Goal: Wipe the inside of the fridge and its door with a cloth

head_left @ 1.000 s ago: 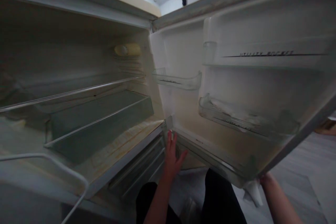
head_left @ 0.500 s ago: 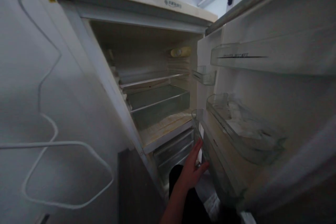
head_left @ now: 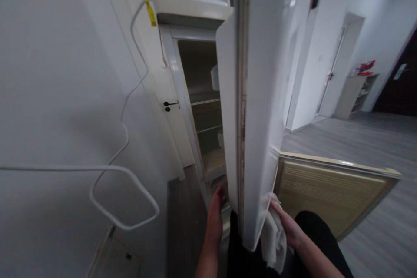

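The white upper fridge door (head_left: 257, 108) stands edge-on in front of me, between my two hands. On its inner side is my left hand (head_left: 215, 213), fingers loosely bent and apart with nothing in them; I cannot tell whether it touches the door. My right hand (head_left: 289, 228) grips a white cloth (head_left: 275, 243) against the lower part of the door's outer face. Behind the door, part of the fridge interior (head_left: 202, 78) shows its shelves; the rest is hidden.
To the right, the lower door (head_left: 329, 191) hangs wide open, its yellowish ribbed lining showing. A white cable (head_left: 127, 171) loops along the left wall. A white room door with a black handle (head_left: 171, 104) stands behind the fridge. A small cabinet (head_left: 355, 95) is farther right.
The upper door has swung partway toward closed, now edge-on and hiding its racks. My view has shifted right. My right hand and the cloth have come into view.
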A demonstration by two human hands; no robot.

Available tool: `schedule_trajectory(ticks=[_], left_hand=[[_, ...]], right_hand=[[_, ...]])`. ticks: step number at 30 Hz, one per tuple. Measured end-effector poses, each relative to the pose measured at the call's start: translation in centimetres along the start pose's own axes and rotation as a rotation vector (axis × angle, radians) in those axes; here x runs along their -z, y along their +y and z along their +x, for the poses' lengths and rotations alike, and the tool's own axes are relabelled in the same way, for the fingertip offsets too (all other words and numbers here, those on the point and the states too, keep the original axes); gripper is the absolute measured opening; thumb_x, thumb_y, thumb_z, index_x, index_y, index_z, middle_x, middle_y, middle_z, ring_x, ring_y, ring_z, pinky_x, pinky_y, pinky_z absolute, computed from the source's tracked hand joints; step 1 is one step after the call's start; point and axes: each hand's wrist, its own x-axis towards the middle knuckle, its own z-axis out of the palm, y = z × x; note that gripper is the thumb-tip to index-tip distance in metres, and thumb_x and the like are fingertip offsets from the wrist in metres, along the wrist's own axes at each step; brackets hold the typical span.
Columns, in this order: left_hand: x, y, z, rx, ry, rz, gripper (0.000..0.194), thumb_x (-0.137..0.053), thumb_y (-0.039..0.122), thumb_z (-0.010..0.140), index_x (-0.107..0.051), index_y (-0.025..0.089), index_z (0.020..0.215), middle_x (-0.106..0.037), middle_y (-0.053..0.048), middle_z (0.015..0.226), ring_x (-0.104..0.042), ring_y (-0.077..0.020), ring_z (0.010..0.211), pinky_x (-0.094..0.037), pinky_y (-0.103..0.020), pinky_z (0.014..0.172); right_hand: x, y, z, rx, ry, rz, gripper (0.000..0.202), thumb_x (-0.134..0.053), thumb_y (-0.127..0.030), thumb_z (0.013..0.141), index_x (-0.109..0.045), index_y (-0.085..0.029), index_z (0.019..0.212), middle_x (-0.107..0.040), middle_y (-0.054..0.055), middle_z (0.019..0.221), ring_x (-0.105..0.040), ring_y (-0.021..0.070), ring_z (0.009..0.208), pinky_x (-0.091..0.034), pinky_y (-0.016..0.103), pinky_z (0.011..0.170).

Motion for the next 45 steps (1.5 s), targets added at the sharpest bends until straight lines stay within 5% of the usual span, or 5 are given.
schedule_trajectory(ticks=[10,31,37,41,45], left_hand=[[2.9,1.2,-0.7,-0.337,-0.011,0.166,0.082,-0.052,0.071,0.094,-0.033,0.032,0.164,-0.035,-0.008,0.173,-0.034,-0.0316,0.159,-0.038,-0.048,0.128],[5.6,-4.3,11.4,-0.740,0.388,0.989,0.096,-0.057,0.025,0.101,0.014,0.029,0.166,0.013,-0.012,0.179,0.012,-0.0329,0.164,0.003,-0.063,0.133],[0.1,-4.0,6.3,-0.819,0.219,1.016,0.081,-0.052,0.020,0.101,-0.008,0.030,0.169,-0.013,-0.007,0.180,-0.007,-0.0280,0.166,-0.009,-0.054,0.135],[-6.4,-7.6,0.3,-0.332,-0.259,0.932,0.062,-0.049,0.031,0.104,-0.033,0.032,0.164,-0.043,-0.008,0.168,-0.039,-0.0262,0.156,-0.041,-0.047,0.126],[-11.2,-10.9,-3.0,-0.019,-0.145,0.755,0.048,-0.057,0.031,0.098,-0.058,0.028,0.146,-0.064,-0.011,0.145,-0.061,-0.0275,0.136,-0.049,-0.049,0.118]], right_hand=[[1.0,2.9,2.7,-0.046,0.052,0.167,0.038,-0.072,-0.049,0.092,-0.078,-0.012,0.101,-0.080,0.014,0.092,-0.079,0.0318,0.096,-0.061,0.045,0.097],[7.4,-2.4,11.8,-0.067,0.106,0.261,0.047,-0.092,-0.051,0.069,-0.081,-0.015,0.097,-0.081,0.014,0.098,-0.077,0.0355,0.102,-0.059,0.047,0.101],[2.9,-1.6,11.9,-0.031,0.027,0.237,0.066,-0.095,-0.057,0.064,-0.079,-0.015,0.112,-0.080,0.011,0.110,-0.073,0.0325,0.114,-0.053,0.044,0.108],[0.5,0.4,9.9,-0.057,-0.143,0.195,0.076,-0.088,-0.068,0.070,-0.077,-0.014,0.122,-0.077,0.012,0.120,-0.068,0.0304,0.123,-0.051,0.041,0.109],[1.8,1.0,8.2,-0.124,-0.082,0.100,0.072,-0.087,-0.074,0.065,-0.081,-0.014,0.103,-0.080,0.012,0.104,-0.071,0.0317,0.117,-0.053,0.040,0.107]])
